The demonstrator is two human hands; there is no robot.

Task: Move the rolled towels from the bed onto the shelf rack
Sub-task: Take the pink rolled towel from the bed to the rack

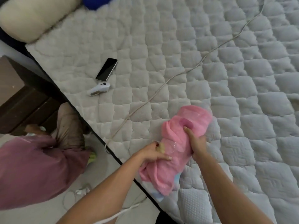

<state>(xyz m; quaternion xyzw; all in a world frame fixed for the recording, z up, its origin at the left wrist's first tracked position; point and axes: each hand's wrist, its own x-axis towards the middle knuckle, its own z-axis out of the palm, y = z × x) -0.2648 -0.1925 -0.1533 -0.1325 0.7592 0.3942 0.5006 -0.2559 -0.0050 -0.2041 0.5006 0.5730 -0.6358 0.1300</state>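
A pink rolled towel (176, 143) in clear plastic wrap lies near the front edge of the quilted white bed (210, 62). My left hand (153, 153) grips its lower left side. My right hand (196, 143) clasps the roll from the right, thumb pressed into the cloth. The lower end of the towel hangs loosely over the mattress edge. No shelf rack is in view.
A phone (107, 69) and a small white device (99, 90) lie on the bed to the left. A thin cable (186, 73) runs diagonally across the mattress. A cream pillow (32, 15) sits at the top left. A dark wooden cabinet (21, 97) and mauve cloth (35, 172) are on the floor side.
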